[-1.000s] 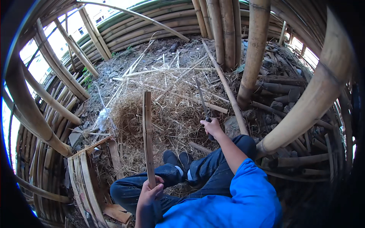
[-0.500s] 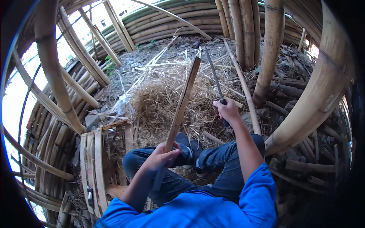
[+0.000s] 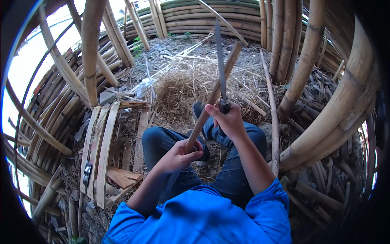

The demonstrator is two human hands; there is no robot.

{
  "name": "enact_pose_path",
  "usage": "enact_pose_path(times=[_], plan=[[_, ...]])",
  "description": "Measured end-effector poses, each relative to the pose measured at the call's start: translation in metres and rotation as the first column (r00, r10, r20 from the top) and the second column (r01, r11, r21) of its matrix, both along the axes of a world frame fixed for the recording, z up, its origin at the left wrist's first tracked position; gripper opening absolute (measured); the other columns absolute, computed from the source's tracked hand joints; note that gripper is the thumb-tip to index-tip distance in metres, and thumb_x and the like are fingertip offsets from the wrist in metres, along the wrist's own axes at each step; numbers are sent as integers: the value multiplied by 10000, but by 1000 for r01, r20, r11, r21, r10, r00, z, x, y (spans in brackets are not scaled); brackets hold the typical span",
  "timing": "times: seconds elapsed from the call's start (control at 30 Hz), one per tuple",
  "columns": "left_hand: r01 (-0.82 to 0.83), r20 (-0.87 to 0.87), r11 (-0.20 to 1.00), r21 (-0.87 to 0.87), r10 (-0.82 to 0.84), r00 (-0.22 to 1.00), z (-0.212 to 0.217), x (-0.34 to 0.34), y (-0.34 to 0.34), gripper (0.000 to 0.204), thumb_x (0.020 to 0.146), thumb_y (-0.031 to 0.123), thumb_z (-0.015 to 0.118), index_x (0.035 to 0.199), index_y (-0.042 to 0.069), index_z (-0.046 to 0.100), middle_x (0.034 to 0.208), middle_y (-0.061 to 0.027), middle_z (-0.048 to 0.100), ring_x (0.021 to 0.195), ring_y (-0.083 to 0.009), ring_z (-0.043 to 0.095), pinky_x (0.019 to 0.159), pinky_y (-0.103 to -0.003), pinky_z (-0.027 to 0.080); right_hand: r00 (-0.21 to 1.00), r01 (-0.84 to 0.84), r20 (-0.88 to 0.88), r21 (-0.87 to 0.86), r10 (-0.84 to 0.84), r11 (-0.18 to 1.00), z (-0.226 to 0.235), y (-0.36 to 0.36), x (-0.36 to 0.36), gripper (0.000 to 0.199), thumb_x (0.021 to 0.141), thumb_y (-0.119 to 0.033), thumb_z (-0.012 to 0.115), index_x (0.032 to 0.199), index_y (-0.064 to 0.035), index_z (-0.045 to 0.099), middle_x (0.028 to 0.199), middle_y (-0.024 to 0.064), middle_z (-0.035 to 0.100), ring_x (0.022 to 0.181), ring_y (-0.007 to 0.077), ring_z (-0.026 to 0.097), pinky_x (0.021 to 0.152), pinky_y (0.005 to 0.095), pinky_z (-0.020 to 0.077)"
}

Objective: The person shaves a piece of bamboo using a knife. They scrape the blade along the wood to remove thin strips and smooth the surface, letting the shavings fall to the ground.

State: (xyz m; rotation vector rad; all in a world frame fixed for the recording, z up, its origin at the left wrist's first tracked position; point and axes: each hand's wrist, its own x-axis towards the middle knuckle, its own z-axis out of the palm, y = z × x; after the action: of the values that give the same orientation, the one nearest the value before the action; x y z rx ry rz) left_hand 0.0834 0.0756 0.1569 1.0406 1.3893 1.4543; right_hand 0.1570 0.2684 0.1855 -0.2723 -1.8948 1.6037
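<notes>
My left hand (image 3: 178, 154) grips the lower part of a long flat bamboo strip (image 3: 213, 95) that slants up and to the right, away from me. My right hand (image 3: 228, 120) is closed on the dark handle of a long knife (image 3: 219, 61). Its narrow blade points up and lies across the strip near the strip's upper half. Both hands are over my knees, which are in dark blue trousers. My sleeves are bright blue.
A heap of dry bamboo shavings (image 3: 178, 91) lies in front of my feet. Split bamboo slats (image 3: 99, 150) lie on the ground at my left. Thick bamboo poles (image 3: 300, 77) lean at the right, and stacked poles ring the whole spot.
My right hand has brought the knife in from the right and up until its blade crosses the strip. My left hand has tilted the strip to the right and closer to my body.
</notes>
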Motion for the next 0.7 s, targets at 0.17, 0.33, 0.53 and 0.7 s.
enact_pose_path(times=[0.17, 0.33, 0.53, 0.7], plan=[[-167, -341, 983, -75, 132, 931, 12, 11, -9, 202, 865, 140, 644, 981, 26, 525, 613, 41, 453, 552, -27, 390, 485, -231, 292, 975, -62, -223, -292, -4, 954, 2, -30, -13, 295, 797, -152, 743, 623, -56, 525, 697, 76, 653, 479, 58, 530, 444, 205, 423], [-468, -649, 882, 47, 384, 657, 22, 21, -25, 484, 803, 167, 685, 1206, 49, 445, 709, -67, 524, 604, -160, 529, 579, -310, 445, 962, -31, -254, -479, -104, 877, 7, -23, -19, 52, 804, -40, 666, 801, 3, 637, 776, 107, 680, 489, 101, 552, 477, 218, 450], [-636, -820, 768, 79, 413, 397, 27, 17, -80, 520, 773, 174, 697, 1231, 39, 491, 873, -156, 616, 845, -292, 636, 751, -361, 503, 925, -160, -372, -563, -76, 811, 9, -4, -35, 127, 815, -69, 696, 828, -21, 579, 761, 110, 640, 516, 125, 530, 521, 276, 467], [-680, -617, 708, 189, 625, 479, 39, 24, -104, 204, 776, 52, 694, 976, 27, 664, 822, -132, 664, 769, -246, 665, 673, -308, 516, 935, -127, -334, -628, -118, 768, 14, -10, -39, 185, 862, -191, 675, 843, -38, 575, 760, 83, 620, 546, 117, 509, 545, 292, 466]])
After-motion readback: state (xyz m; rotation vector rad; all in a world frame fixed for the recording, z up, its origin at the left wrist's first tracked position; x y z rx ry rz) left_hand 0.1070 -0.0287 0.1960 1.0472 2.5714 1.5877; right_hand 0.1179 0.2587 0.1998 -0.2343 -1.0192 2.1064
